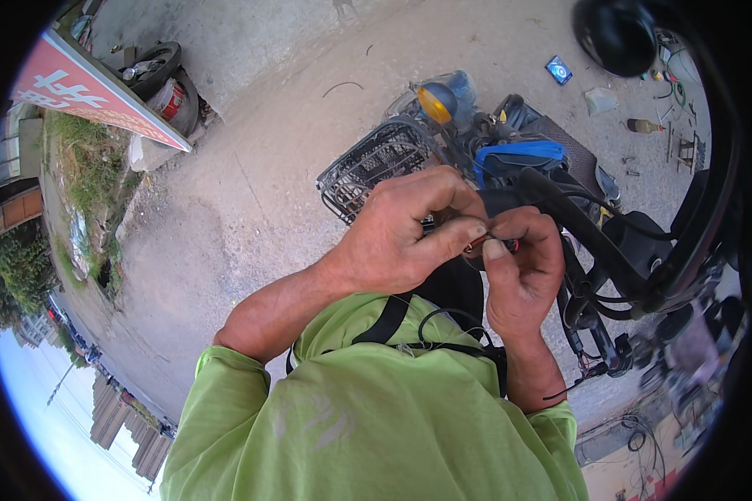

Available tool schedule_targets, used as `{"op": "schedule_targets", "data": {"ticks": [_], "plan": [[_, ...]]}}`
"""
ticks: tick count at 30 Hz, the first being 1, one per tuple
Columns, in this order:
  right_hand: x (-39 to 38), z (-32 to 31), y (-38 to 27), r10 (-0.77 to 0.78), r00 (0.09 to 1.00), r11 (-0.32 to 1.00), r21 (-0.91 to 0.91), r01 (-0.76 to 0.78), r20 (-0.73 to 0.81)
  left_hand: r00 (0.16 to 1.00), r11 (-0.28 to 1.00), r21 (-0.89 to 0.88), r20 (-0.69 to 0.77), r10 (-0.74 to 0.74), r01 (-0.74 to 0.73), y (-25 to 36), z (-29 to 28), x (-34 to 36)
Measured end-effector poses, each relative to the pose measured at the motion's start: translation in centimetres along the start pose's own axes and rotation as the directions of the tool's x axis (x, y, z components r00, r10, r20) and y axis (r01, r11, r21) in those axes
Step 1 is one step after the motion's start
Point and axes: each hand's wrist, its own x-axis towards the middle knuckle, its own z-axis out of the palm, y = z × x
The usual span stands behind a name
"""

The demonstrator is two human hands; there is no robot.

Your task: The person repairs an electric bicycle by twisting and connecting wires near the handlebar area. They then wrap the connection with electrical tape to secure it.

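Now, thin wires (477,242) in a close pinch

The left hand (409,224) and right hand (522,269) meet before the green shirt (376,417), thumbs and fingers closed on the thin wires between them, partly red. Beyond the hands sits a black basket (378,163); farther off, a phone (558,70) lies on the ground (251,159).

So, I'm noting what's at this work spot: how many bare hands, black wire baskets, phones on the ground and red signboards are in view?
Bare hands: 2, left hand and right hand, pinching thin wires
Black wire basket: 1
Phone on the ground: 1
Red signboard: 1
Total: 5
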Motion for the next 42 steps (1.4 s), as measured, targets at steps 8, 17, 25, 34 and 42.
{"op": "schedule_targets", "data": {"ticks": [8, 17, 25, 34, 42], "plan": [[0.1, 0.3, -0.1, -0.008, 0.999, 1.0, -0.008, 0.008, -0.035, 0.983, 0.974, 0.165, -0.08, 0.167, -0.152, 0.2, 0.6, -0.6], [0.1, 0.5, -1.0, 0.185, 0.98, 0.982, -0.013, -0.186, -0.068, 0.834, 0.743, 0.471, -0.026, 0.551, -0.475, -0.9, 0.4, -0.5], [0.4, 0.0, -2.1, 0.354, 0.935, 0.935, 0.047, -0.353, -0.028, 0.81, 0.705, 0.503, -0.015, 0.586, -0.5, -1.3, 0.6, -0.4], [0.9, 0.5, -1.9, 0.373, 0.923, 0.928, 0.022, -0.372, -0.092, 0.797, 0.679, 0.558, -0.052, 0.602, -0.477, -1.1, 1.2, -0.5], [1.0, -0.2, -1.7, 0.435, 0.899, 0.899, 0.079, -0.43, -0.051, 0.815, 0.694, 0.54, -0.027, 0.579, -0.475, -1.3, 1.2, -0.6]]}}
